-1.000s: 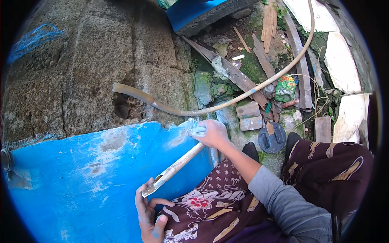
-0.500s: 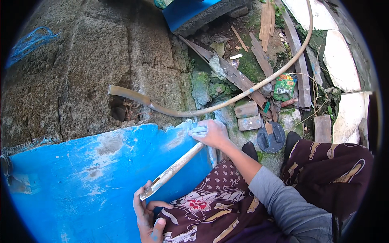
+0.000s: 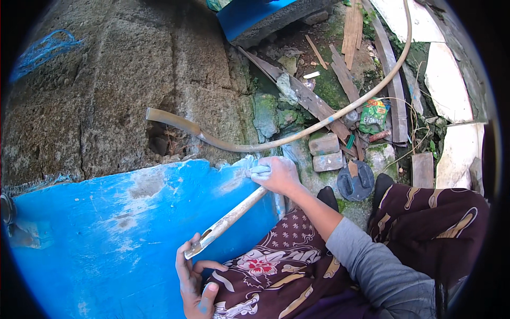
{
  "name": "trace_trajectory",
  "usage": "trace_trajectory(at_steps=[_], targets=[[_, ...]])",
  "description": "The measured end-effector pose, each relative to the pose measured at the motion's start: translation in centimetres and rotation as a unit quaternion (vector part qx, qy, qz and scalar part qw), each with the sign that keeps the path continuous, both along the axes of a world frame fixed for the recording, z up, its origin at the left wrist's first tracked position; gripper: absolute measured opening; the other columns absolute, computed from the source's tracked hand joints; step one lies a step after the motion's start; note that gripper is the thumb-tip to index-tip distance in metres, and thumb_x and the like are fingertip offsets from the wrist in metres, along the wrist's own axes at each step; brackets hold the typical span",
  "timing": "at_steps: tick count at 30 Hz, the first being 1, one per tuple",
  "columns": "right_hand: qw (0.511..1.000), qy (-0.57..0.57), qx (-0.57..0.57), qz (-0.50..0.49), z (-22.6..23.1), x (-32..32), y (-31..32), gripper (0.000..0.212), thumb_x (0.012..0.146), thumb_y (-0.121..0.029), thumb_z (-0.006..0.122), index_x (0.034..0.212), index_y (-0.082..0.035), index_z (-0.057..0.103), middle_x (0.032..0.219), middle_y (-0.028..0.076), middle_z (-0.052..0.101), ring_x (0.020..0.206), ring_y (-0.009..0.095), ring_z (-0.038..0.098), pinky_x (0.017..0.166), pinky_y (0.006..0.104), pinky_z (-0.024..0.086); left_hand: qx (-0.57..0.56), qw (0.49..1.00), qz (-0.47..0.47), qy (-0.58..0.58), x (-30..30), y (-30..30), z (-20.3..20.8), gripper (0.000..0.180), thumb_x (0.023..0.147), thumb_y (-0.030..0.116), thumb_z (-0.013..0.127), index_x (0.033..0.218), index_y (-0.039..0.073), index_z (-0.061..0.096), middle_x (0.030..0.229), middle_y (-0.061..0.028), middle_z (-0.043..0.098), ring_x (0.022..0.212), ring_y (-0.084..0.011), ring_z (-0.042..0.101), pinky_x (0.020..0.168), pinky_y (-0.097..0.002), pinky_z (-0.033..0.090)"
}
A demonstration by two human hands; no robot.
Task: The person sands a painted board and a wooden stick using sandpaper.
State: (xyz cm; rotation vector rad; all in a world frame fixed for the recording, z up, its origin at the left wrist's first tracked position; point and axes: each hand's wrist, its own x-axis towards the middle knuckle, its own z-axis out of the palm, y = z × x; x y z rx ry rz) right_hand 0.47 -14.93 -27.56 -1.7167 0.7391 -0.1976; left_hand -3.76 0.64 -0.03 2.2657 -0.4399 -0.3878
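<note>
Over the blue surface (image 3: 122, 260), the pale tube (image 3: 229, 218) slants from near its ragged edge, gripped there by my right fingers (image 3: 260, 170), toward my loosely spread left fingers (image 3: 184, 270).

Rough brown concrete (image 3: 122, 90) spreads across the left, seamed and pitted, meeting a blue slab (image 3: 85, 212) whose paint is patched with grey. At the far end sits a blue-faced block (image 3: 249, 20), and to its right mossy ground (image 3: 330, 91) carries loose planks (image 3: 353, 34) and two bricks (image 3: 325, 144). White panels (image 3: 449, 80) line the right, standing or lying, I can't tell which from here, in soft, even daylight.
</note>
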Motion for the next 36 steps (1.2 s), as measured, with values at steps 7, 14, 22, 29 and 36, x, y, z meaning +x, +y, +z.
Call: trace_trajectory(at_steps=[7, 14, 22, 29, 36], targets=[[0.973, -0.2, 0.066, 0.093, 7.3, 0.8, -0.9, 0.041, 0.076, -0.052, 0.077, 0.092, -0.015, 0.076, 0.079, 0.012, 0.07, 0.077, 0.034, 0.068, 0.073, 0.0416, 0.052, 0.006, 1.0, -0.001, 0.001, 0.2, 0.0, 0.4, 0.1, 0.08, 0.047, 0.076, 0.152, -0.004, 0.028, 0.149, -0.029, 0.04, 0.081, -0.0249, 0.066, 0.072, -0.0336, 0.056], [0.999, 0.007, 0.009, 0.033, 1.3, 0.8, 0.1, 0.042, 0.074, -0.056, 0.074, 0.09, -0.018, 0.077, 0.086, 0.014, 0.073, 0.089, 0.035, 0.068, 0.082, 0.0458, 0.053, -0.003, 1.0, -0.004, 0.026, 0.0, -0.4, 0.5, 0.099, 0.081, 0.045, 0.076, 0.152, -0.005, 0.027, 0.149, -0.0296, 0.039, 0.083, -0.0258, 0.066, 0.069, -0.0326, 0.056], [0.988, -0.114, 0.063, 0.081, 6.3, 0.3, -0.4, 0.042, 0.075, -0.053, 0.075, 0.097, -0.018, 0.078, 0.087, 0.014, 0.073, 0.087, 0.036, 0.07, 0.082, 0.0457, 0.054, -0.022, 0.999, -0.015, 0.02, 0.3, 0.4, 0.5, 0.098, 0.082, 0.042, 0.076, 0.152, -0.005, 0.026, 0.15, -0.0298, 0.038, 0.083, -0.0254, 0.066, 0.065, -0.03, 0.056], [1.0, 0.007, -0.015, 0.009, -1.3, -0.1, 0.6, 0.043, 0.075, -0.054, 0.074, 0.099, -0.018, 0.077, 0.088, 0.015, 0.073, 0.088, 0.034, 0.071, 0.085, 0.0461, 0.054, -0.017, 0.999, -0.009, 0.034, 0.1, 0.0, 0.2, 0.097, 0.082, 0.042, 0.076, 0.152, -0.005, 0.027, 0.149, -0.0293, 0.04, 0.083, -0.0257, 0.066, 0.065, -0.0293, 0.056], [0.99, -0.091, 0.063, 0.084, 4.5, 0.7, -0.3, 0.045, 0.075, -0.056, 0.076, 0.097, -0.016, 0.078, 0.09, 0.016, 0.073, 0.09, 0.037, 0.069, 0.086, 0.0452, 0.053, 0.004, 1.0, 0.0, 0.009, 0.0, 0.0, 0.7, 0.098, 0.081, 0.046, 0.076, 0.151, -0.005, 0.029, 0.148, -0.0283, 0.04, 0.083, -0.0261, 0.067, 0.071, -0.0333, 0.057]])
